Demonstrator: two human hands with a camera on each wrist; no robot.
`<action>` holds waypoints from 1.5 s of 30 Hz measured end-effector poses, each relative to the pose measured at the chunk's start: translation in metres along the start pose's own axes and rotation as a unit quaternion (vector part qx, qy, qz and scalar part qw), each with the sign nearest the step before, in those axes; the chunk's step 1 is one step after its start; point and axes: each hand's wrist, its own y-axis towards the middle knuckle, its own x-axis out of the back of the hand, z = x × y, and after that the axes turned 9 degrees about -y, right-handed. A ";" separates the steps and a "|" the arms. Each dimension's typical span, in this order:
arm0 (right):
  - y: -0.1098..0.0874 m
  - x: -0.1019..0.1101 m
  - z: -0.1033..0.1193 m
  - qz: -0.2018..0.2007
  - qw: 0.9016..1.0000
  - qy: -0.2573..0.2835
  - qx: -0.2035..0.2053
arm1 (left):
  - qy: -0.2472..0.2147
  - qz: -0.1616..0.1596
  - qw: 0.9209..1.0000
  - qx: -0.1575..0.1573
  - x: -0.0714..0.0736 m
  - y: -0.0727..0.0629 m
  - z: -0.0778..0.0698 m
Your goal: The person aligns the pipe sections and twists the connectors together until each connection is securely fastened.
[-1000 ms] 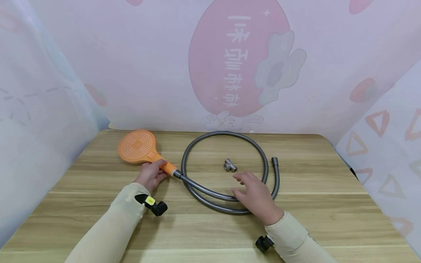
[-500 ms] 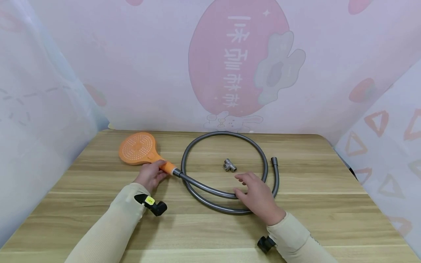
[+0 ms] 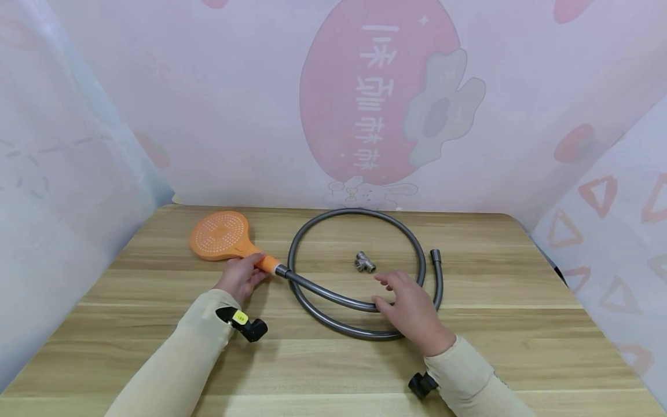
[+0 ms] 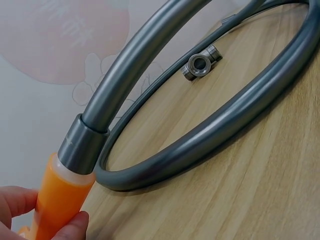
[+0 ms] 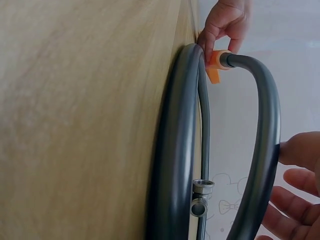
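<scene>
An orange shower head (image 3: 220,234), connected to a dark grey shower hose (image 3: 333,297), is at left in the head view. My left hand (image 3: 238,278) grips its handle (image 4: 62,200) just below the metal collar (image 4: 82,145). The hose makes a loop on the table. My right hand (image 3: 411,310) hovers over the loop's near right part, its fingers loosely bent. In the right wrist view a raised stretch of hose runs beside the right thumb and fingers (image 5: 295,200); firm contact cannot be told. A small metal tee fitting (image 3: 365,262) lies inside the loop.
The hose's free end (image 3: 435,255) points away from me, right of the loop. A wooden table (image 3: 521,324) carries everything. Printed cloth walls (image 3: 234,116) stand behind and at both sides. A small camera (image 3: 250,329) is strapped to each wrist.
The shower head's disc has dipped slightly toward me while my left hand keeps its hold. My right hand has shifted slightly rightward. The tee fitting stays put.
</scene>
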 end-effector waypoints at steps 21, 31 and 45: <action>-0.003 0.002 0.000 0.010 1.000 0.010 -0.011 | 0.032 -0.007 0.998 -0.061 -0.005 -0.004 0.012; -0.003 0.001 0.000 0.009 1.000 0.007 -0.010 | 0.057 -0.012 0.996 -0.066 -0.004 -0.006 0.012; -0.004 0.001 0.000 0.007 1.000 0.009 -0.010 | 0.068 -0.014 0.996 -0.058 -0.004 -0.008 0.011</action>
